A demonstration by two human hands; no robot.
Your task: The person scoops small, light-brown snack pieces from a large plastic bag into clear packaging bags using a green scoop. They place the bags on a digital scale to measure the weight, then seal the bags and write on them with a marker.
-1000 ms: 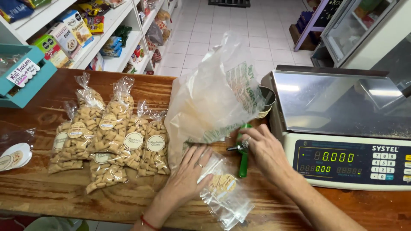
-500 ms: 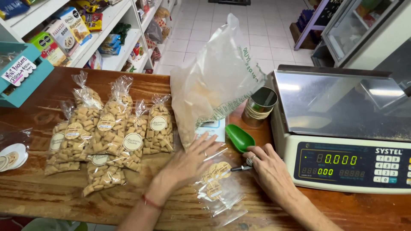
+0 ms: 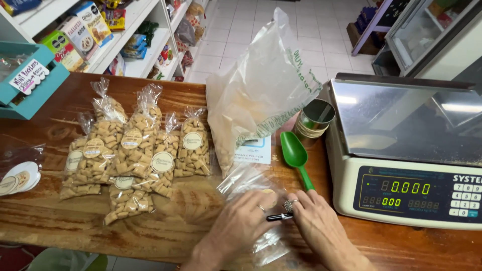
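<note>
My left hand (image 3: 240, 224) lies on a small pile of empty clear plastic bags (image 3: 246, 181) at the front of the wooden counter (image 3: 165, 231), with its fingertips curled onto the top bag. My right hand (image 3: 317, 227) is right beside it and pinches a small black pen-like thing (image 3: 279, 217) that lies between the two hands. A green plastic scoop (image 3: 295, 153) rests on the counter just beyond my right hand, untouched. Behind it a big clear bag of small crackers (image 3: 261, 95) stands upright.
Several sealed packs of crackers with round labels (image 3: 135, 148) lie to the left. A digital scale (image 3: 406, 150) fills the right side, with an open tin can (image 3: 315, 118) beside it. Round stickers (image 3: 17, 176) and a teal box (image 3: 30, 83) are at far left, and shop shelves (image 3: 125, 35) stand behind.
My right hand let go of the green scoop, which now lies on the counter, and came down to the black pen-like thing. My left hand slid closer along the clear bags.
</note>
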